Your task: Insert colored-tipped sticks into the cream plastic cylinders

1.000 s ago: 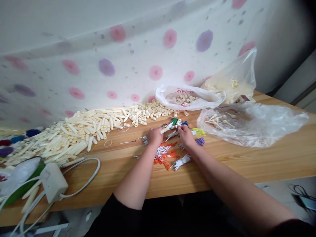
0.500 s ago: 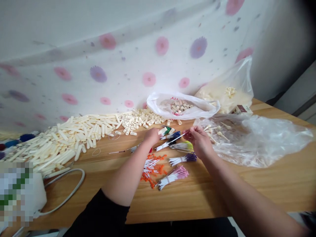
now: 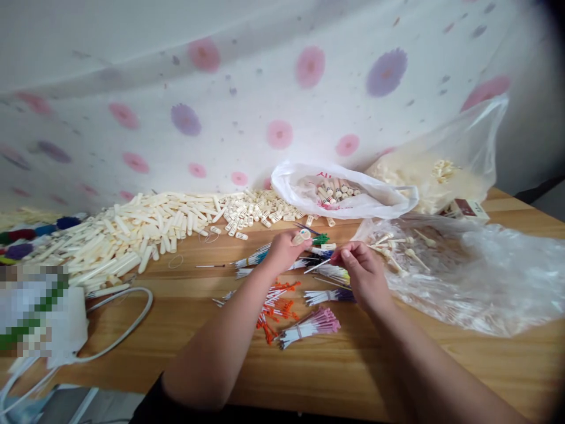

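My left hand [image 3: 285, 250] is closed on a short cream plastic piece [image 3: 301, 237], whose round end faces me. To its right my right hand [image 3: 359, 268] pinches a thin white stick [image 3: 316, 266] that points left, toward the left hand. Beneath and between the hands lie bundles of white sticks with green, blue, black and yellow ends. Nearer to me are a purple-ended bundle [image 3: 329, 296], a pink-ended bundle [image 3: 309, 328] and loose orange-ended sticks [image 3: 279, 306]. My left forearm hides part of the orange ones.
Long cream tubes [image 3: 150, 227] and short slotted pieces [image 3: 251, 211] are heaped along the wall. A white bag [image 3: 384, 203] holds more pieces. Clear plastic [image 3: 477, 277] with cream parts lies at the right, near a small box [image 3: 465, 210]. A white cable [image 3: 148, 312] loops at the left.
The view has shifted slightly. My left hand has lifted a cream piece and turned its round end toward me. The stick in my right hand now lies lower, still pointing left.
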Action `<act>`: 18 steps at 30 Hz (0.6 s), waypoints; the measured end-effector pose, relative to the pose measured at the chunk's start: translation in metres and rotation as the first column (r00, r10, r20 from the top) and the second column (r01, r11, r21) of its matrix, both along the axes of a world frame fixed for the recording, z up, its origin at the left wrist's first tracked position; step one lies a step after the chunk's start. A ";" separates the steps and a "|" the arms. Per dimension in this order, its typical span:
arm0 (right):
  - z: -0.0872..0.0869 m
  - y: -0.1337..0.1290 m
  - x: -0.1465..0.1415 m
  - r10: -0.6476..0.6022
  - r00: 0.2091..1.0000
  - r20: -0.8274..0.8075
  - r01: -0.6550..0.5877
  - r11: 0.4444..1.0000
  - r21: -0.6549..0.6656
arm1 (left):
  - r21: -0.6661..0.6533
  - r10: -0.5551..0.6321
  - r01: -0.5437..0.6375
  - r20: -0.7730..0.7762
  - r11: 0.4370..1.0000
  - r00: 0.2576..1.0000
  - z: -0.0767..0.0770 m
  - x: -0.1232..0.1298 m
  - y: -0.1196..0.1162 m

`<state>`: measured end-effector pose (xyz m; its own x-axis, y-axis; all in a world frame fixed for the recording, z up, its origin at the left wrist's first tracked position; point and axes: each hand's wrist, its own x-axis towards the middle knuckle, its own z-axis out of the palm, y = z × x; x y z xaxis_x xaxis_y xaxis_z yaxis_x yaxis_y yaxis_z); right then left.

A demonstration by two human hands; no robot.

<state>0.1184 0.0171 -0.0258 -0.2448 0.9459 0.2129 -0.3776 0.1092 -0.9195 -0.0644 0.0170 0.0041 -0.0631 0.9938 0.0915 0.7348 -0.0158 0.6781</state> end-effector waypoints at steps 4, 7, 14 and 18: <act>0.011 -0.016 -0.008 0.169 0.981 0.093 -0.175 0.983 0.053 | -0.052 -0.172 0.204 0.362 0.978 0.916 0.016 0.004 -0.056; 0.017 -0.029 -0.021 0.238 0.968 0.086 -0.241 0.970 0.038 | -0.064 -0.140 0.184 0.425 0.981 0.894 0.020 0.004 -0.081; 0.030 -0.040 -0.055 0.262 0.945 0.196 -0.282 0.956 0.082 | 0.011 -0.076 0.081 0.511 0.997 0.856 0.007 -0.029 -0.089; 0.034 -0.035 -0.071 0.206 0.933 0.295 -0.261 0.952 0.161 | 0.132 -0.124 0.066 0.506 0.989 0.853 0.000 -0.049 -0.085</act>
